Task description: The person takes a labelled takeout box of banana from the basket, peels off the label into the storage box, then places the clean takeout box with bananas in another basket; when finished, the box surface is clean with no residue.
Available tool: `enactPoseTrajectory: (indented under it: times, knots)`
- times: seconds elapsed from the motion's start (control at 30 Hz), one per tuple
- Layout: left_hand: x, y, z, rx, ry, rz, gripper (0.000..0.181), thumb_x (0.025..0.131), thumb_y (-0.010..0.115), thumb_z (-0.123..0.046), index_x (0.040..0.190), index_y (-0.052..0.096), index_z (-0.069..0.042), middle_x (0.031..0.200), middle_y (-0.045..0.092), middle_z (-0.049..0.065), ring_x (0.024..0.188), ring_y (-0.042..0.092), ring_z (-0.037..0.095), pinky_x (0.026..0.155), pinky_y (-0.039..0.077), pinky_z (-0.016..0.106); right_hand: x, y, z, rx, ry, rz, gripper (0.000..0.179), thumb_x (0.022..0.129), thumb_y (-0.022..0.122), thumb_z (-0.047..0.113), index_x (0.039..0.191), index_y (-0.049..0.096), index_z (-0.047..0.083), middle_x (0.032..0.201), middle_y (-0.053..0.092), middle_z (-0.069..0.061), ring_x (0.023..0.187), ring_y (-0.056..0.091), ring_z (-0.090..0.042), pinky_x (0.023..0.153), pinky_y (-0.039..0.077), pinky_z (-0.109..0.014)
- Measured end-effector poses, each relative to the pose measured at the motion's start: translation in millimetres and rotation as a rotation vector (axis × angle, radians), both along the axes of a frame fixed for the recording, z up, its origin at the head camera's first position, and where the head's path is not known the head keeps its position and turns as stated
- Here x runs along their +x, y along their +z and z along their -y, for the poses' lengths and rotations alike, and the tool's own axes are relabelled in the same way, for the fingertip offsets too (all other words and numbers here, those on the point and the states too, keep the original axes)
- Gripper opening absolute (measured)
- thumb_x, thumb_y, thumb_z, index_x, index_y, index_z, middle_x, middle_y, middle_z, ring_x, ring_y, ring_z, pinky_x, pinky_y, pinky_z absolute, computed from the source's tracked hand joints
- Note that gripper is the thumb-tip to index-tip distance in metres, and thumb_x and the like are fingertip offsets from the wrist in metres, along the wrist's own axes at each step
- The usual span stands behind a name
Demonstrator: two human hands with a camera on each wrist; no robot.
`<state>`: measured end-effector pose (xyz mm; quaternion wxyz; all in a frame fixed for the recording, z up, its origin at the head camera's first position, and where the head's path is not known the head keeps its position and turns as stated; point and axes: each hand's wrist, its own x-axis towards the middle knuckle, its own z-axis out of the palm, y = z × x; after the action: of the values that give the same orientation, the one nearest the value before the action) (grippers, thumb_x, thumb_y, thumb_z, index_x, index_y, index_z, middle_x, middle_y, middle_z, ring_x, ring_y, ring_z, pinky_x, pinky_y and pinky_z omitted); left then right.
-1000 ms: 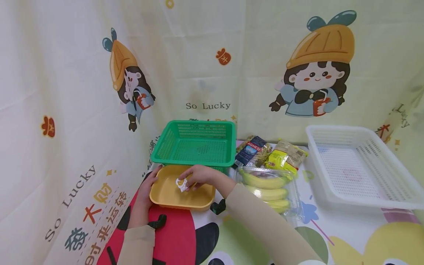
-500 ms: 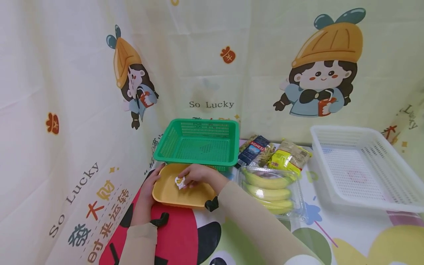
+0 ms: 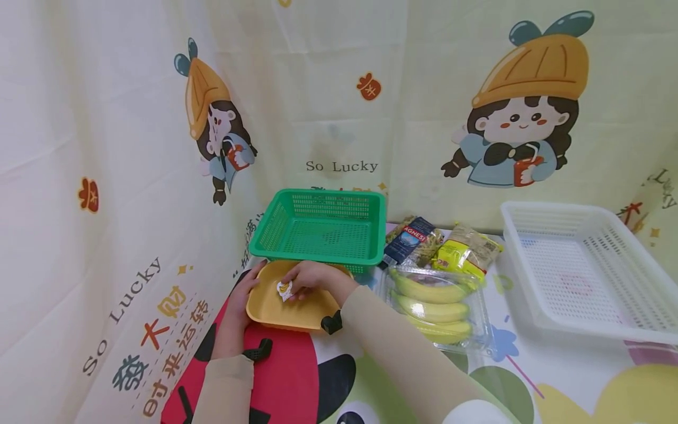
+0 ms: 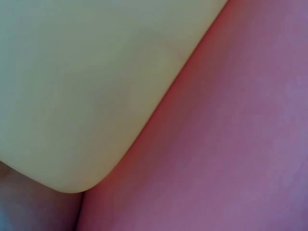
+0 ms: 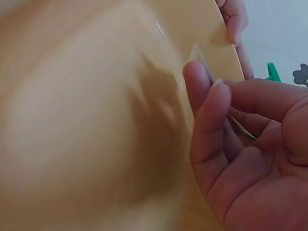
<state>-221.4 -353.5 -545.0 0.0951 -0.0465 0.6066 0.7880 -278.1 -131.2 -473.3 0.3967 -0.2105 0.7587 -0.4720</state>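
A yellow-orange plastic tub (image 3: 304, 309) sits at the left of the table, just before the green basket. At its left wall my left hand (image 3: 239, 297) grips the rim; the fingers (image 5: 236, 24) curl over that edge in the right wrist view. My right hand (image 3: 313, 278) reaches into the tub and pinches a small white card (image 3: 284, 291) printed with bananas. Seen from the right wrist, thumb and fingers meet on the card (image 5: 196, 54), which shows nearly edge-on. The left wrist view is mostly filled by the blurred tub wall (image 4: 86, 96).
Behind the tub stands a green perforated basket (image 3: 328, 235). Right of it lie a blue-labelled pasta bag (image 3: 410, 238) and a yellow bag (image 3: 466, 250). A clear box of bananas (image 3: 434, 306) lies beside my right forearm. A white basket (image 3: 577, 282) stands farther right.
My right hand has moved slightly left inside the tub with the card. The left hand keeps its place on the rim. The whole head view has shifted a little.
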Motion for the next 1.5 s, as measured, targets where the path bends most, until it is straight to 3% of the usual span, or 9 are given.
enactPoseTrajectory:
  times: [0.3, 0.43, 0.63, 0.97, 1.3, 1.5]
  knots:
    - [2.8, 4.1, -0.3, 0.074, -0.011, -0.011, 0.055, 0.105, 0.025, -0.012, 0.159, 0.022, -0.021, 0.166, 0.015, 0.003, 0.151, 0.019, 0.027, 0.101, 0.046, 0.017, -5.4, -8.0, 6.0, 0.048, 0.019, 0.005, 0.037, 0.094, 0.060, 0.002, 0.131, 0.063, 0.003, 0.094, 0.075, -0.012, 0.076, 0.072, -0.024, 0.069, 0.059, -0.029]
    - [3.2, 4.2, -0.5, 0.037, -0.006, -0.027, 0.055, 0.104, 0.026, -0.013, 0.159, 0.023, -0.020, 0.166, 0.017, 0.004, 0.149, 0.023, 0.024, 0.103, 0.044, 0.017, -9.0, -11.5, 10.7, 0.047, 0.031, 0.016, 0.038, 0.094, 0.059, 0.002, 0.132, 0.063, 0.004, 0.096, 0.075, -0.015, 0.076, 0.072, -0.024, 0.067, 0.058, -0.028]
    - [4.3, 3.1, -2.0, 0.071, -0.021, -0.044, 0.056, 0.104, 0.025, -0.012, 0.159, 0.021, -0.019, 0.166, 0.014, 0.005, 0.148, 0.023, 0.022, 0.104, 0.043, 0.017, -10.9, -17.5, 17.5, 0.082, 0.090, -0.008, 0.038, 0.094, 0.061, 0.005, 0.132, 0.063, 0.007, 0.092, 0.071, -0.010, 0.076, 0.071, -0.025, 0.071, 0.060, -0.032]
    - [1.5, 0.8, -0.6, 0.039, -0.022, -0.065, 0.055, 0.104, 0.024, -0.011, 0.159, 0.021, -0.019, 0.166, 0.015, 0.003, 0.146, 0.025, 0.018, 0.107, 0.039, 0.017, -11.2, -22.7, 27.8, 0.168, 0.254, -0.209, 0.030, 0.100, 0.056, 0.024, 0.123, 0.067, 0.007, 0.085, 0.066, -0.005, 0.071, 0.063, -0.016, 0.066, 0.057, -0.026]
    - [2.2, 3.2, -0.7, 0.053, -0.002, -0.037, 0.054, 0.105, 0.024, -0.012, 0.159, 0.024, -0.022, 0.166, 0.017, 0.000, 0.144, 0.028, 0.017, 0.103, 0.042, 0.016, -9.9, -21.2, 30.7, 0.203, 0.305, -0.340, 0.026, 0.100, 0.055, 0.015, 0.120, 0.071, 0.009, 0.091, 0.063, -0.004, 0.068, 0.056, -0.017, 0.059, 0.052, -0.024]
    - [5.1, 10.7, -2.4, 0.091, -0.005, -0.024, 0.055, 0.105, 0.025, -0.010, 0.159, 0.023, -0.019, 0.166, 0.015, 0.001, 0.146, 0.025, 0.018, 0.103, 0.041, 0.016, -6.2, -19.0, 32.4, 0.261, 0.317, -0.449, 0.027, 0.096, 0.059, 0.011, 0.122, 0.069, 0.011, 0.099, 0.062, -0.001, 0.075, 0.056, -0.016, 0.065, 0.050, -0.022]
